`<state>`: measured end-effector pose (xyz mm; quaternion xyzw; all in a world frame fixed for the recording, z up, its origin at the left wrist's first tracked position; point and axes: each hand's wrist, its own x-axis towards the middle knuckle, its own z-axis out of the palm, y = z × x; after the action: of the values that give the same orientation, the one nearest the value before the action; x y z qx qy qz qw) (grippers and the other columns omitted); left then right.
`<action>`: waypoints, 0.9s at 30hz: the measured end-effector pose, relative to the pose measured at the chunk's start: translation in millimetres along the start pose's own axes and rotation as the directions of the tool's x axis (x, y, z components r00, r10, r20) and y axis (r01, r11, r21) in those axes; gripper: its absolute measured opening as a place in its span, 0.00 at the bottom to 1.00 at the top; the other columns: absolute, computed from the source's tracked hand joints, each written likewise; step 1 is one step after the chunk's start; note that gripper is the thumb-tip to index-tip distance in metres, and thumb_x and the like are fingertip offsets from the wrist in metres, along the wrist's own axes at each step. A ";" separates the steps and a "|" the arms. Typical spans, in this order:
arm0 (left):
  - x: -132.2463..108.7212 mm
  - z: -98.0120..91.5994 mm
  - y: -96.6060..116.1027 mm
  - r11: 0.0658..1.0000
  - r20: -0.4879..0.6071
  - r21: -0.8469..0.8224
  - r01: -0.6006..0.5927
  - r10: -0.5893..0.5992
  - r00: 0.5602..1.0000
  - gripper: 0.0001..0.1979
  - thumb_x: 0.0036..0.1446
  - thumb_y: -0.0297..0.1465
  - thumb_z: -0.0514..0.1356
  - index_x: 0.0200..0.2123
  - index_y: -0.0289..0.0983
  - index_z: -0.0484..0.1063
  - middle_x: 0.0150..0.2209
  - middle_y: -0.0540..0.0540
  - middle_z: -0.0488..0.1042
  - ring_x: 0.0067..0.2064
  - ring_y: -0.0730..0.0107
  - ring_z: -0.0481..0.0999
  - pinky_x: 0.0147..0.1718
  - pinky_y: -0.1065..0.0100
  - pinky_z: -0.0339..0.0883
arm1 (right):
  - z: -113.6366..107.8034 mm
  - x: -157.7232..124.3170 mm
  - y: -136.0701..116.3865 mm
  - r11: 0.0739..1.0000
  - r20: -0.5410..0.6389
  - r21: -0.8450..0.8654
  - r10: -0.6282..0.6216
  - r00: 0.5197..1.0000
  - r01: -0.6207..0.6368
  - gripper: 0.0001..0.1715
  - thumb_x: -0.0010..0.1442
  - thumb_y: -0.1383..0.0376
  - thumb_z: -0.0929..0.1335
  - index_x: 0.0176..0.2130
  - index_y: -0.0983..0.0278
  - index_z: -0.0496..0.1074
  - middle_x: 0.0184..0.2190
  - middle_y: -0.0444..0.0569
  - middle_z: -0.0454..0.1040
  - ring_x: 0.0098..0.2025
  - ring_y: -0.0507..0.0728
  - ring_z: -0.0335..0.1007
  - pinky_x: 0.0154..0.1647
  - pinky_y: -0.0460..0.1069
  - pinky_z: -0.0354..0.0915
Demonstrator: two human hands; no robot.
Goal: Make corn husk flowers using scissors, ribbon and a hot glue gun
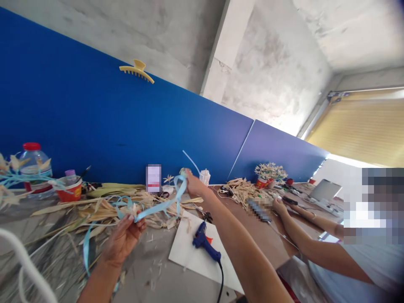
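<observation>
Both left hand [128,235] and right hand [193,182] pinch blue ribbon [162,206]; markings on the red cup [70,193] are unreadable.

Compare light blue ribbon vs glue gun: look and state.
The light blue ribbon is pale; the glue gun is darker.
The ribbon is a thin strip; the gun is bulky.
Left hand and right hand hold the ribbon; the gun lies on a white board.
Both are blue.
</observation>
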<state>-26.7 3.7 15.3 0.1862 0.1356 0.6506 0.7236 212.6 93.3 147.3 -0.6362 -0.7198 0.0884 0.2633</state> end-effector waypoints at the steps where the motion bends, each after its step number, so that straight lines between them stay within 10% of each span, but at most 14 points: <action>1: 0.5 0.5 -1.6 0.999 -0.015 0.037 0.002 -0.001 1.000 0.09 0.40 0.25 0.70 0.26 0.35 0.74 0.26 0.50 0.75 0.24 0.75 0.70 0.24 0.69 0.71 | 2.7 -9.6 5.0 1.000 0.038 -0.017 0.012 0.999 -0.012 0.30 0.57 0.73 0.69 0.58 0.74 0.62 0.41 0.55 0.76 0.41 0.56 0.70 0.42 0.49 0.62; 8: 2.7 1.9 -11.5 0.988 -0.125 0.152 0.017 0.002 0.992 0.11 0.36 0.22 0.72 0.25 0.35 0.75 0.33 0.47 0.80 0.25 0.74 0.74 0.23 0.72 0.71 | 8.4 -113.7 59.6 0.995 0.221 -0.093 0.061 0.973 -0.041 0.12 0.56 0.69 0.65 0.39 0.67 0.75 0.30 0.50 0.76 0.33 0.56 0.70 0.35 0.47 0.59; 13: -0.1 3.4 -15.9 0.976 -0.075 0.206 0.067 -0.053 0.996 0.11 0.37 0.23 0.72 0.27 0.34 0.77 0.29 0.47 0.79 0.23 0.75 0.73 0.23 0.74 0.71 | 23.0 -175.6 86.1 0.942 0.253 -0.302 0.229 0.940 -0.148 0.22 0.50 0.65 0.68 0.46 0.69 0.71 0.47 0.60 0.70 0.48 0.63 0.69 0.45 0.51 0.61; 20: -3.7 4.4 -17.4 0.960 -0.115 0.251 0.122 -0.096 0.989 0.11 0.36 0.22 0.73 0.26 0.34 0.78 0.27 0.49 0.79 0.24 0.78 0.74 0.25 0.77 0.71 | 45.7 -175.4 98.5 0.955 0.314 -0.252 0.232 0.920 -0.155 0.19 0.47 0.71 0.66 0.42 0.69 0.71 0.45 0.59 0.69 0.44 0.61 0.72 0.46 0.50 0.63; 27: -4.3 5.3 -18.2 0.958 -0.122 0.263 0.116 -0.086 0.989 0.11 0.38 0.24 0.73 0.29 0.34 0.80 0.29 0.48 0.79 0.25 0.78 0.73 0.25 0.78 0.70 | 54.1 -178.7 119.6 0.980 0.111 -0.023 0.201 0.973 -0.199 0.15 0.47 0.70 0.62 0.34 0.66 0.74 0.35 0.55 0.73 0.39 0.61 0.72 0.43 0.52 0.64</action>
<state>-8.7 -2.6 11.8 0.2398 0.2717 0.5974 0.7154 299.3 -46.5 -1.4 -0.7009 -0.6663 0.1459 0.2084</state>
